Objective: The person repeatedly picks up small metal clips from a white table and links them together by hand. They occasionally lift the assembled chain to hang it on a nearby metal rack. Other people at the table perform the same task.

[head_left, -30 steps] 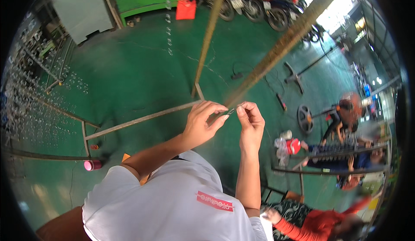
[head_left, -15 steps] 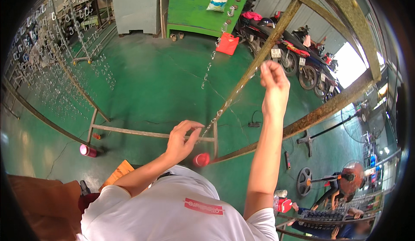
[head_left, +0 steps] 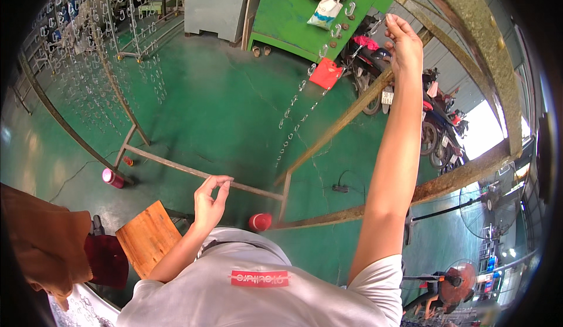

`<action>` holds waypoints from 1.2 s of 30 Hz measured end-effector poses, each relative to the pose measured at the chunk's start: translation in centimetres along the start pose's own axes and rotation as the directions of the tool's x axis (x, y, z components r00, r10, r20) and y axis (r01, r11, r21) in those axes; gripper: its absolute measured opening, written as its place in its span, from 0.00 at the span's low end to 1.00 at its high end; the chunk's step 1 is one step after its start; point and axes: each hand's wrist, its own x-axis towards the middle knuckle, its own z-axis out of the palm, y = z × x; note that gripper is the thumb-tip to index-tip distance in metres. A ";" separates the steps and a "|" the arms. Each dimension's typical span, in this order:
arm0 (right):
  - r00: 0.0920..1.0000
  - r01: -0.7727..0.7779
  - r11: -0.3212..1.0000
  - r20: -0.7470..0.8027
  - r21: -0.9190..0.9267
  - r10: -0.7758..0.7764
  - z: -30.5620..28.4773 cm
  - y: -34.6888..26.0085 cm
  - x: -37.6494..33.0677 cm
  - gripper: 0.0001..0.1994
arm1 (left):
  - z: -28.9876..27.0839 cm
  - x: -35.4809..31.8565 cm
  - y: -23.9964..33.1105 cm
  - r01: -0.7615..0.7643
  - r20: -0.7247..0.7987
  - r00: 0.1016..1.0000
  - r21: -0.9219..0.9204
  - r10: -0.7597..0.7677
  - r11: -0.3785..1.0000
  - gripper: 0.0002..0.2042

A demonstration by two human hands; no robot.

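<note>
High at the right, my right hand point(head_left: 404, 43) pinches the upper end of a thin chain of linked metal hooks point(head_left: 298, 127). That chain slants down and left from my fingers, its lower end hanging free above the floor. Beside it hangs a second chain of larger metal hooks point(head_left: 302, 85), which reaches up past the green cabinet. My left hand point(head_left: 210, 203) is low in front of my waist, apart from both chains. Its thumb and forefinger are pressed together, and anything between them is too small to make out.
A rusty metal frame point(head_left: 457, 171) surrounds me, with a low crossbar point(head_left: 176, 166) ahead. Many hook chains point(head_left: 123, 51) hang at the left. Beyond stand a green cabinet point(head_left: 287, 16), a red bag point(head_left: 326, 74) and parked motorbikes point(head_left: 437, 130). A wooden stool point(head_left: 149, 239) is near my left arm.
My right hand has risen up and forward, lifting the chain, which now hangs beside the other one. My left hand has come away from the chain's lower end, toward the left.
</note>
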 end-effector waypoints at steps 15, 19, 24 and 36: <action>0.969 0.106 0.984 0.206 0.145 -0.135 -1.1 -1.1 9.9 0.10 | 0.0 0.0 -1.7 0.057 -0.114 0.992 0.008 -0.055 0.998 0.06; 0.951 0.309 0.924 0.073 -0.224 -0.300 0.8 0.2 13.1 0.09 | 0.0 0.3 -2.1 0.060 -0.132 0.990 0.008 -0.058 0.998 0.06; 1.000 -0.010 0.990 0.013 -0.137 0.012 1.9 -1.0 13.4 0.08 | 0.1 0.4 -2.6 0.070 -0.150 0.986 0.006 -0.068 0.998 0.06; 0.998 0.048 0.977 0.052 -0.206 -0.038 1.7 1.0 14.6 0.06 | 0.4 1.3 -3.1 0.087 -0.154 0.984 0.007 -0.085 0.996 0.05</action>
